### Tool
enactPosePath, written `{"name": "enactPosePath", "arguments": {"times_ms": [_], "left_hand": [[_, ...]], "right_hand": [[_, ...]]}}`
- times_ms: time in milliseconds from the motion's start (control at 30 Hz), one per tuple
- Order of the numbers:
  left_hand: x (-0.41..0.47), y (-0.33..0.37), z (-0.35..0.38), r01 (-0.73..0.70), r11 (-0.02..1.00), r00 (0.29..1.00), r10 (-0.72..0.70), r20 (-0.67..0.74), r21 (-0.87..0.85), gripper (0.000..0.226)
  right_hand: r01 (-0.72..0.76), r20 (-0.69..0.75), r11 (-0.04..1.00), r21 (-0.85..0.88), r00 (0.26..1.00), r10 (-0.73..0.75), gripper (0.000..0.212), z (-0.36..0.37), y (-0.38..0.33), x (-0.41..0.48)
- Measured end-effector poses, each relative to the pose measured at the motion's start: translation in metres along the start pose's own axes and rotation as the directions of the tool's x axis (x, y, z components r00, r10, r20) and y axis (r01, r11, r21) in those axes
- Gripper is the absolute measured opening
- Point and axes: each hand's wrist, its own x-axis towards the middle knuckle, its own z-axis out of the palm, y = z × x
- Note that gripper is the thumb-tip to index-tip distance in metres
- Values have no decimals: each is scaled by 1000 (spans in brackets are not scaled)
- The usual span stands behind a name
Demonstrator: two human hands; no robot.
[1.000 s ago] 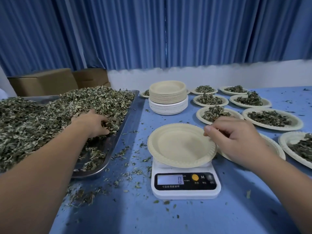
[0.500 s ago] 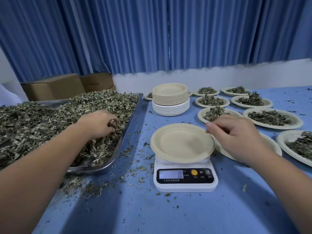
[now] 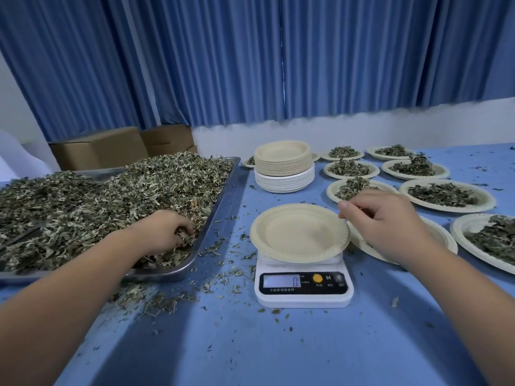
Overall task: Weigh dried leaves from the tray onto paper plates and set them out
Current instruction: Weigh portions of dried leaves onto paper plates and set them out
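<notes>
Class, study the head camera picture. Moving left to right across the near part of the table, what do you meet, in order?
metal tray heaped with dried leaves → empty paper plate on the scale → right hand → filled plate at the right edge

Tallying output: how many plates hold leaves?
8 filled plates: seven right of the plate stack, one peeking left of it. The plate under the right hand may hide more.

2 bare forearms, bare left hand [image 3: 164,232] and right hand [image 3: 390,227]
</notes>
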Motion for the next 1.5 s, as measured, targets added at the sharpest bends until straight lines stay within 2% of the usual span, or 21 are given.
{"name": "enactPosePath", "arguments": {"times_ms": [100,267,333,467,600,700,833,967,1100,1200,1300,1367,1500], "left_hand": [[-8,-4,-10,-27,998,995,22,-99,-48,29],[-19,-6,-29,-56,998,963,59,-265,18,31],[-25,-4,-29,-25,995,957,52,-286,97,32],[-29,-1,-26,53,978,971,-3,-239,203,36],[-28,-4,-30,22,997,971,-4,-240,73,22],[-28,-6,-35,4,999,971,6,-241,41,17],[-28,-1,-44,-31,999,936,20,-352,-26,15],[-32,30,-59,-153,968,864,32,-503,-201,14],[-37,83,-70,-364,851,815,94,-572,-379,17],[-35,123,-73,-473,750,804,153,-575,-461,17],[-27,156,-69,-528,704,796,214,-566,-475,10],[-20,173,-63,-541,706,808,285,-515,-458,13],[-10,192,-46,-514,748,855,410,-318,-420,22]], "right_hand": [[-7,5,1000,-7,1000,7,27,-1,-1,-1],[-11,-7,1000,6,1000,11,28,-2,-1,-2],[-9,-7,1000,3,1000,9,26,-1,-1,-2],[-17,-2,1000,16,1000,17,28,-1,-1,-3],[-27,-18,999,29,999,28,30,-1,0,-4],[-27,-22,1000,17,999,27,28,0,0,-4],[-25,-21,1000,11,999,25,28,-1,-2,-4],[-23,-29,1000,9,999,23,27,-2,-4,-4],[-43,-28,999,10,999,43,26,-3,-5,-4],[-58,-40,998,22,997,59,26,-3,-5,-4],[-52,-49,998,22,997,53,28,-4,-4,-4],[-51,-56,998,21,997,52,27,-5,-4,-3],[-32,-62,999,16,998,33,26,-5,-3,-4]]}}
